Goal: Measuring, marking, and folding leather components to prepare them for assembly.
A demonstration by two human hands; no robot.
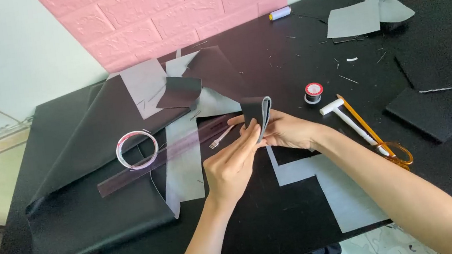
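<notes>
A folded piece of black leather with a grey underside (258,111) is held upright above the middle of the black table (283,217). My left hand (230,164) pinches its near edge from below. My right hand (284,130) grips it from the right side, fingers wrapped behind the fold. A small white fork-like tool (219,139) lies just left of my hands, beside a long dark translucent ruler (161,158).
A tape roll (137,149) rests on large black leather sheets (81,162) at left. Grey cut pieces (330,183) lie under my right forearm. Orange-handled scissors (380,139), a white tool (351,120), a thread spool (313,92) and a black block (425,114) sit at right.
</notes>
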